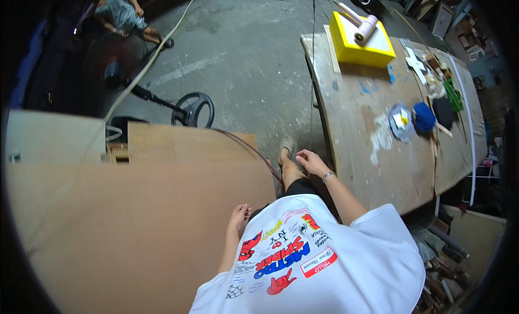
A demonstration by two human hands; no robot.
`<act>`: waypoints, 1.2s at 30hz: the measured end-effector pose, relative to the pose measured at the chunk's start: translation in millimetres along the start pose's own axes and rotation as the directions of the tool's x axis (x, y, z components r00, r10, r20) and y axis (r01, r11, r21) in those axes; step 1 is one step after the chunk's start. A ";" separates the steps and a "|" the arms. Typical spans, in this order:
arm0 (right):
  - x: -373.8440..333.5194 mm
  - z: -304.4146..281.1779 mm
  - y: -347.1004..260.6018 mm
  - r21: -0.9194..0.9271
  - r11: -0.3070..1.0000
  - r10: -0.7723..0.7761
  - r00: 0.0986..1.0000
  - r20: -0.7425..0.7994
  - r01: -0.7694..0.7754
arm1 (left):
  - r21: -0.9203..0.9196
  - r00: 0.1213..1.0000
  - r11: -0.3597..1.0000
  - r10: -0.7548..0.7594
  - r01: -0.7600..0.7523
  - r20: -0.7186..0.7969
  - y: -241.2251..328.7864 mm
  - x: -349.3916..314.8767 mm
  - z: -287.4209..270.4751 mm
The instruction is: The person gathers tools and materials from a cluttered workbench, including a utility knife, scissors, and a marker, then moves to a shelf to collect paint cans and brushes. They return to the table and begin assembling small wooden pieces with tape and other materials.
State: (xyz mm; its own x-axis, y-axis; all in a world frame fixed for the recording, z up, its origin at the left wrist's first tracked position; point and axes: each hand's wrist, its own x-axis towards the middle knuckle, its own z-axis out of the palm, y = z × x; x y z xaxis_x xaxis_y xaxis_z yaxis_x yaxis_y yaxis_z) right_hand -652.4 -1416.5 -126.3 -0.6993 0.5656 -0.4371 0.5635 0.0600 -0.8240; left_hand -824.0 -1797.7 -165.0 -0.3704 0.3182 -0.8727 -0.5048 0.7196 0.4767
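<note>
I hold nothing.
My left fingers (244, 209) curl half open by the brown board (135, 216); my right fingers (306, 154) bend loosely by the bench (354, 135).

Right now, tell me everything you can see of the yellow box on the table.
The yellow box is a plain block with bright yellow sides and a white top edged in yellow; its material can't be made out. It rests flat at the far end of the worn table, near the left edge. A pale pink hair dryer lies on its top, round end toward you. A pale strip runs along its left side.
</note>
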 end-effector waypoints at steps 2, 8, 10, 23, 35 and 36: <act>51.2 -6.1 -22.7 0.034 0.994 0.109 0.994 -0.033 -0.108 | 0.079 0.998 0.995 -0.057 0.060 -0.038 57.8 34.7 -5.1; 142.0 -31.0 -64.2 0.154 0.986 0.076 0.992 -0.103 -0.059 | 0.102 0.955 0.955 0.287 -0.279 -0.075 278.4 115.4 2.0; 156.6 -28.2 -59.4 0.197 0.979 0.071 0.989 -0.133 -0.044 | 0.102 0.935 0.937 0.344 -0.334 -0.091 338.5 171.3 6.3; 356.8 -0.7 -25.2 0.031 0.954 0.297 0.955 0.029 -0.298 | 0.078 0.984 0.996 -0.025 0.039 -0.174 422.0 523.5 -8.3; 661.8 1.8 -133.5 0.262 0.816 0.513 0.854 0.081 -0.515 | -0.011 0.970 0.972 -0.233 0.233 -0.066 679.6 655.4 -134.6; 688.3 -9.8 -140.7 0.308 0.809 0.506 0.860 0.072 -0.501 | -0.008 0.982 0.986 -0.169 0.169 -0.090 720.0 664.4 -145.5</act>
State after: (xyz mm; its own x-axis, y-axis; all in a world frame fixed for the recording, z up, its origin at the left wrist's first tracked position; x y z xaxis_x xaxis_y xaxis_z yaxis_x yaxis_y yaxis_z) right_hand -1208.7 -1027.6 -307.6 -0.3479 0.4578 -0.8181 0.6703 -0.4886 -0.5585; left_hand -1547.0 -1157.9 -386.1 -0.3486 0.1352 -0.9275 -0.5662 0.7582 0.3233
